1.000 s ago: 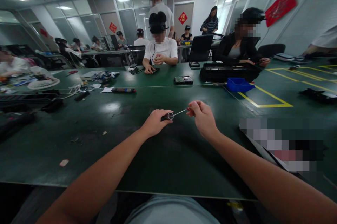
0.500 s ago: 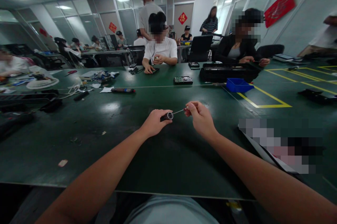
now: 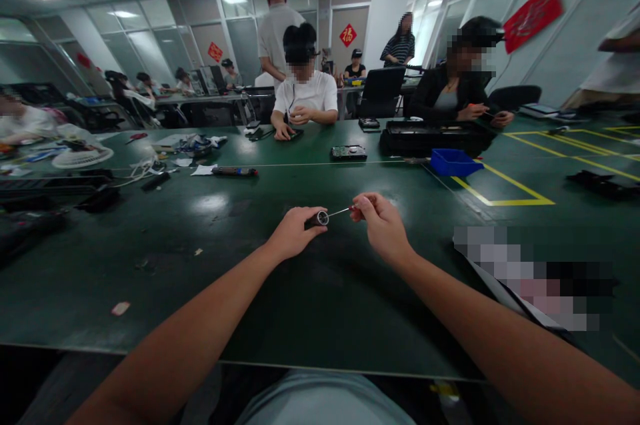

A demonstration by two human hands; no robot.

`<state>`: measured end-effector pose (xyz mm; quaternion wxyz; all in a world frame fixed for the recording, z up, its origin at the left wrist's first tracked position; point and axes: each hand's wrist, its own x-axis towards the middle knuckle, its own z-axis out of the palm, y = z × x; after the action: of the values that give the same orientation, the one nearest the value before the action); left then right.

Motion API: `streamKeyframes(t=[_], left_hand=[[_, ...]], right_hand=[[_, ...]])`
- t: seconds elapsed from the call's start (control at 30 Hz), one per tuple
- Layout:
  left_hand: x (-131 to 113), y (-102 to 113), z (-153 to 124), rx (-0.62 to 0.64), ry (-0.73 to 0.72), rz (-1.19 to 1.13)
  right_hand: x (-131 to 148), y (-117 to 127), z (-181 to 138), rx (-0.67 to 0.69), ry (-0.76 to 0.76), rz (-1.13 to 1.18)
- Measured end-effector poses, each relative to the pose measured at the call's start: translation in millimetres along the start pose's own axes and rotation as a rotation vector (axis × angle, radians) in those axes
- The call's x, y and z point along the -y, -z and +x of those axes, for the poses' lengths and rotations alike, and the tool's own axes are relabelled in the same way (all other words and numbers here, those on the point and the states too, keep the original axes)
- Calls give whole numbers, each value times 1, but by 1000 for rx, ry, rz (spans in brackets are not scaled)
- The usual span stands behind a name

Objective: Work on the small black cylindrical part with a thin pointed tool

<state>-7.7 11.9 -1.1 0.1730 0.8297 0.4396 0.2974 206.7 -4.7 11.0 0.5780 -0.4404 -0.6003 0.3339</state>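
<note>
My left hand point(image 3: 295, 232) is closed around a small dark cylinder point(image 3: 321, 218) whose round, silver-rimmed end faces right. In my right hand point(image 3: 377, 222) a thin screwdriver point(image 3: 341, 211) is pinched; a bit of red shows at its handle, the rest being covered by my fingers. The metal shaft points left and its tip meets the cylinder's rimmed end; whether it sits inside cannot be made out. Both hands are just above the green table point(image 3: 320, 305), over its middle.
Beyond my hands lie a hard drive point(image 3: 349, 153), a blue tray point(image 3: 454, 162) and a long black housing point(image 3: 435, 137). A dark pen-like tool point(image 3: 235, 172) and a white fan-like part point(image 3: 83, 156) are on the left. Co-workers sit across the table.
My hands, the cylinder and the screwdriver hold nearly the same places, with only slight shifts. Across the table, a co-worker's raised hand has lowered a little.
</note>
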Motion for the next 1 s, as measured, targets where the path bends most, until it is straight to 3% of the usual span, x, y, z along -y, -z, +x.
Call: streamKeyframes(t=[0.13,0.3,0.43,0.57,0.73,1.0], left_hand=[[-1,0,0,7,-12,10],[1,0,0,-8,4,15],[3,0,0,-27,31,14],[2,0,0,-16,38,14],[-1,0,0,8,25,14],[-2,0,0,22,32,31]], right_hand=[[10,2,-1,14,8,-72],[21,7,-4,50,44,-360],[17,5,-6,84,110,-309],[14,3,-6,113,81,-310],[10,3,-5,21,87,-319],[7,1,-4,40,27,-233]])
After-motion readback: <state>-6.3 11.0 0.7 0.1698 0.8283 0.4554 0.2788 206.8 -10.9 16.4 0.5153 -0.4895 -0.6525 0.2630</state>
